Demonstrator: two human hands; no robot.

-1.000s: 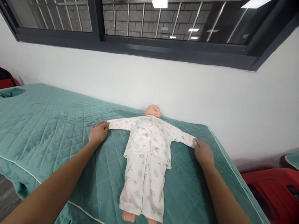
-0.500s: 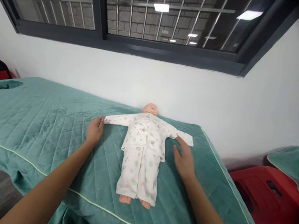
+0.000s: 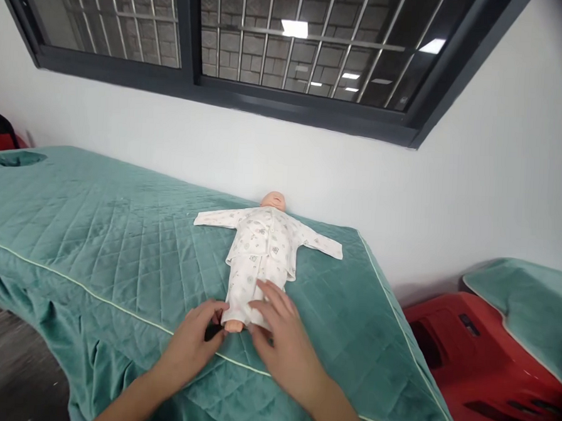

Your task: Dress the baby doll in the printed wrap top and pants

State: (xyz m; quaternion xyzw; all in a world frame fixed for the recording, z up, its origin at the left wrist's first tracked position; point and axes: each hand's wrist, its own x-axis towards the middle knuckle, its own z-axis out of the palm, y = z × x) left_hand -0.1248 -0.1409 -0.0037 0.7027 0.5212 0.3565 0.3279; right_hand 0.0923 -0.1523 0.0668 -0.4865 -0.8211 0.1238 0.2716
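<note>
A baby doll (image 3: 274,201) lies on its back on a green quilted bed cover (image 3: 133,240), its head toward the wall. It wears a white printed top (image 3: 264,235) with both sleeves stretched out sideways, and matching trousers (image 3: 243,282). At the trouser cuff on the left, my left hand (image 3: 193,339) has thumb and fingers apart beside the doll's bare foot (image 3: 233,326), fingertips at the cloth. My right hand (image 3: 289,344) is spread over the lower part of the other trouser leg and hides that foot. Whether its fingertips press on the fabric is unclear.
Behind the bed rises a white wall (image 3: 172,135) with a dark-framed barred window (image 3: 296,104). A red plastic chair (image 3: 471,365) with green cloth on it stands to the right. The cover has a hole (image 3: 18,158) at the far left.
Both hands have left the sleeve ends and come down to the trouser cuffs, closer together. The sleeves stay spread out. My view has shifted slightly.
</note>
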